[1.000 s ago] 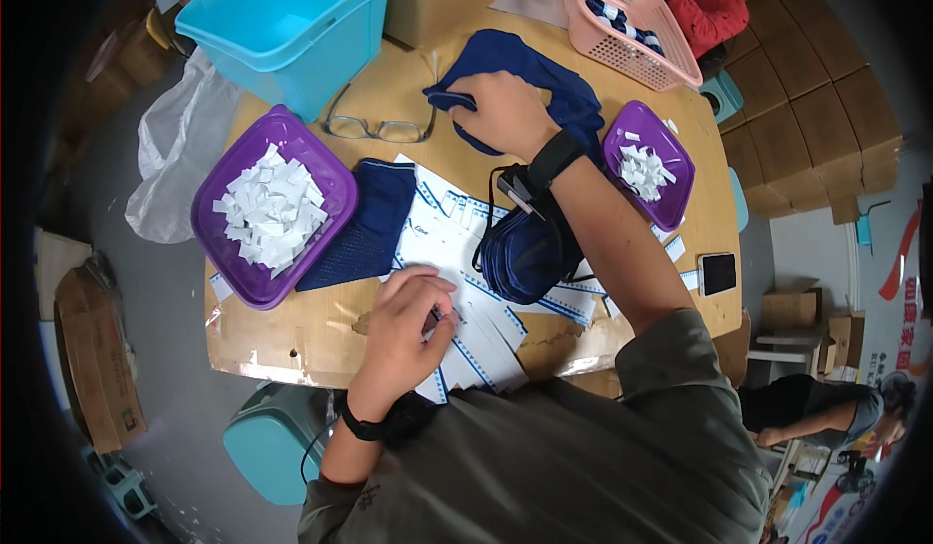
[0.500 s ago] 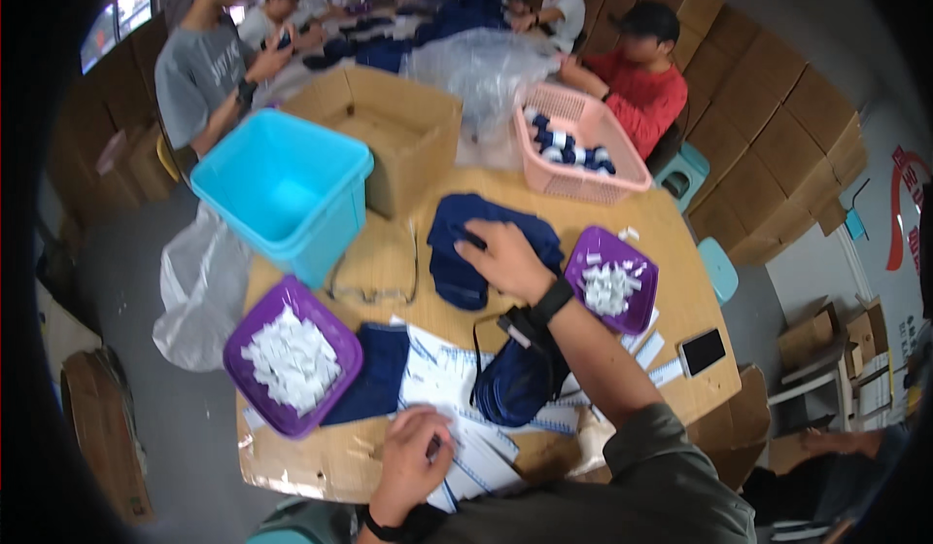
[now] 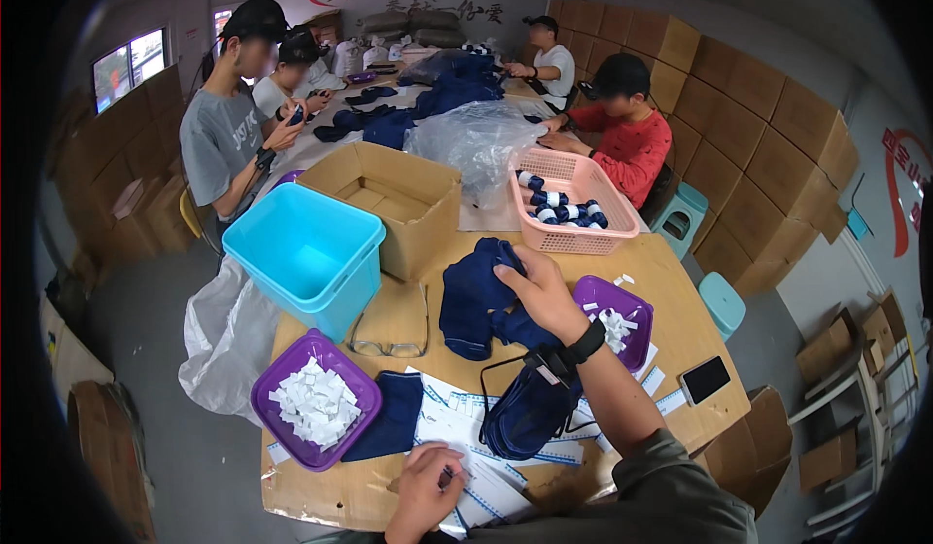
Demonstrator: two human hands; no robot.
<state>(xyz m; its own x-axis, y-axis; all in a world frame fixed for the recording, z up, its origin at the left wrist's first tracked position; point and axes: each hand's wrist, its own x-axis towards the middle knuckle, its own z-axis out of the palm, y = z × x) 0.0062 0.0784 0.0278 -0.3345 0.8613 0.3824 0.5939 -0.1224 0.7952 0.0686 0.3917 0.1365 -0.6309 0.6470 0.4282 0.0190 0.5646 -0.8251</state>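
Note:
My right hand (image 3: 546,296) pinches a piece of dark blue fabric (image 3: 501,262) between thumb and fingers, lifting its edge above the rest of the fabric pile (image 3: 466,315) mid-table. My left hand (image 3: 428,489) rests at the near edge with curled fingers, beside white paper strips with blue markings (image 3: 491,486). A small dark spot shows within those fingers; what it is I cannot make out. Below my right wrist lies a stack of dark blue fabric pieces (image 3: 525,413) with black cords. A flat dark blue piece (image 3: 394,418) lies left of the papers.
Purple baskets of white slips stand left (image 3: 260,388) and right (image 3: 637,350). A turquoise bin (image 3: 330,277), cardboard box (image 3: 428,218) and pink basket (image 3: 583,238) of blue rolls stand farther back. Glasses (image 3: 394,350) and a phone (image 3: 705,381) lie on the table. Several people work beyond.
My right hand has gone from lying over the dark blue fabric to gripping and raising one piece. My view has tilted up, showing more of the far room. My left hand stays by the papers.

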